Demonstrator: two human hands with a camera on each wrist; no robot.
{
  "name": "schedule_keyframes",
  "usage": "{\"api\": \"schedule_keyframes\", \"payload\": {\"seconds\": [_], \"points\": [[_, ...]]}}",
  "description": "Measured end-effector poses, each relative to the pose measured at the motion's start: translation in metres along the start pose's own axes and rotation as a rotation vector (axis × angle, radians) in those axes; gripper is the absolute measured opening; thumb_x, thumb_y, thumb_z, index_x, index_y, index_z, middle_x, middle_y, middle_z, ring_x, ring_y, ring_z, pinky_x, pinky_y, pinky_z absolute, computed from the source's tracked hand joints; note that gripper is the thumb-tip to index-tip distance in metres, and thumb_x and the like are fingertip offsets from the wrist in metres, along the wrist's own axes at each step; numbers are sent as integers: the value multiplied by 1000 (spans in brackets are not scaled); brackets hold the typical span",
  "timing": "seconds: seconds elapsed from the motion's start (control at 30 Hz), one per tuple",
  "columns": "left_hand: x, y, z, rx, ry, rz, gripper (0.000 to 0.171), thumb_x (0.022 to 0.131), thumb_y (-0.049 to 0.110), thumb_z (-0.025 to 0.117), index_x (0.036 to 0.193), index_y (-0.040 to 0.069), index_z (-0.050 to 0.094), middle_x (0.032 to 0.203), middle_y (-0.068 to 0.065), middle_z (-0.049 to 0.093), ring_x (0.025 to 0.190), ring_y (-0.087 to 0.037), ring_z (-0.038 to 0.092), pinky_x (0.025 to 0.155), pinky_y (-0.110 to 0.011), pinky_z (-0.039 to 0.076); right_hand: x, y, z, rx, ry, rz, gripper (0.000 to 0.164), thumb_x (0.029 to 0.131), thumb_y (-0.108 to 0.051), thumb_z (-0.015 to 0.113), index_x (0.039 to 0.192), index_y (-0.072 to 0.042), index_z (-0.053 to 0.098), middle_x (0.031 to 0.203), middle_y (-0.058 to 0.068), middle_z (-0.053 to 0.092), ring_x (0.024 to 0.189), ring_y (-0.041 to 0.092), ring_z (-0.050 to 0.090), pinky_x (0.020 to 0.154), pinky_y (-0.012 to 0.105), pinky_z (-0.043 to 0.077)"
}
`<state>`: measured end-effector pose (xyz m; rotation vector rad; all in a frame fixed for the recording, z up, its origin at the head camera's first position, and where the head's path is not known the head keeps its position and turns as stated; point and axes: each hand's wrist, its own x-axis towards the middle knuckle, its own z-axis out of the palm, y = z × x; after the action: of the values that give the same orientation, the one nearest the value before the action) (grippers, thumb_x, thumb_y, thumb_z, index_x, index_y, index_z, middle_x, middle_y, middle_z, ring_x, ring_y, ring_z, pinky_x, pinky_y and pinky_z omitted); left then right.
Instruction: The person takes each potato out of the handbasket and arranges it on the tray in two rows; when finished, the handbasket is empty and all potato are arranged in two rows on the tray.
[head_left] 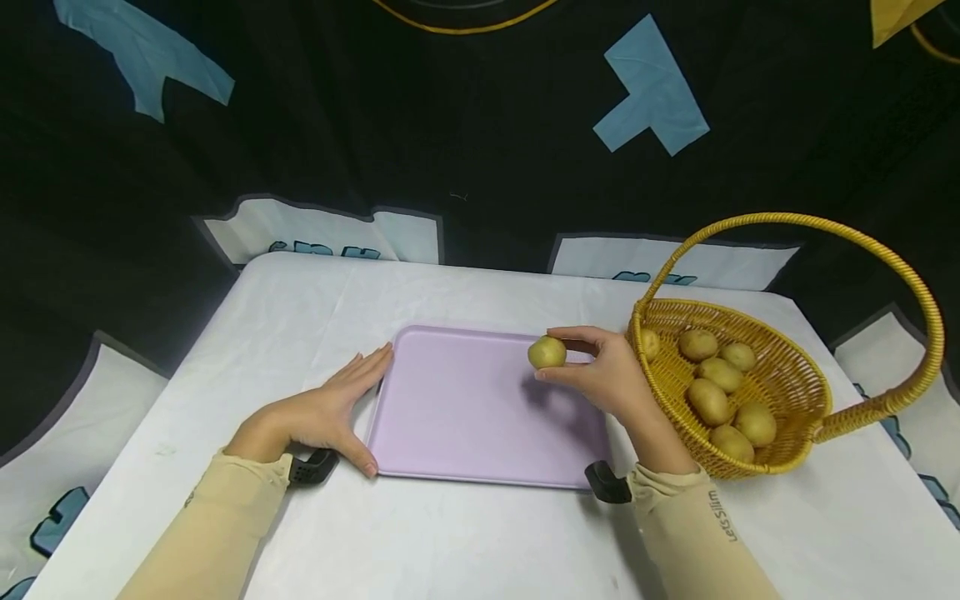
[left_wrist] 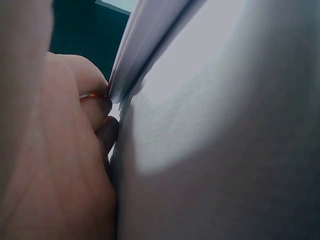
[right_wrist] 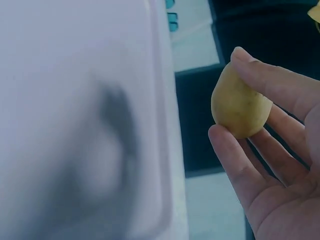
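Between thumb and fingers, my right hand (head_left: 611, 371) pinches a potato (head_left: 547, 352) above the right part of a lilac tray (head_left: 465, 408). In the right wrist view the same potato (right_wrist: 239, 102) appears smooth and yellow, raised off the tray, whose surface carries the hand's shadow. My left hand (head_left: 322, 417) rests at the tray's left edge, thumb by the near corner and fingers stretched towards the far corner. Seen from the left wrist, its fingertips touch the tray's rim (left_wrist: 145, 45). A yellow wicker basket (head_left: 813, 375) to the right holds several potatoes (head_left: 709, 402).
The basket's tall arched handle (head_left: 810, 218) rises above its bowl and leans to the right. A white cloth covers the table (head_left: 480, 542) under everything. Behind the table's far edge hangs a black cloth (head_left: 450, 142) with blue and white shapes.
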<state>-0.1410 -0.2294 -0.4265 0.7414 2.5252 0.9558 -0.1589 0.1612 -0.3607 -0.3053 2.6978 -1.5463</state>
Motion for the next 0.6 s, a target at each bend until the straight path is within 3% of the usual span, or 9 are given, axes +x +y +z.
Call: {"api": "schedule_keyframes", "payload": {"seconds": [0.27, 0.6], "points": [[0, 1, 0, 11, 4, -6, 158, 47, 61, 95, 162, 8, 0, 168, -12, -6, 149, -45, -12, 115, -68, 1, 17, -7, 36, 13, -47, 29, 57, 68, -14, 95, 120, -8, 74, 121, 6, 71, 117, 25, 62, 104, 50, 45], [1, 1, 0, 16, -4, -4, 158, 48, 61, 95, 162, 6, 0, 168, -13, -6, 149, -46, -11, 115, -68, 2, 30, -13, 79, 62, -103, 70, 55, 65, -4, 95, 117, -8, 75, 119, 4, 71, 117, 22, 63, 101, 42, 49]]}}
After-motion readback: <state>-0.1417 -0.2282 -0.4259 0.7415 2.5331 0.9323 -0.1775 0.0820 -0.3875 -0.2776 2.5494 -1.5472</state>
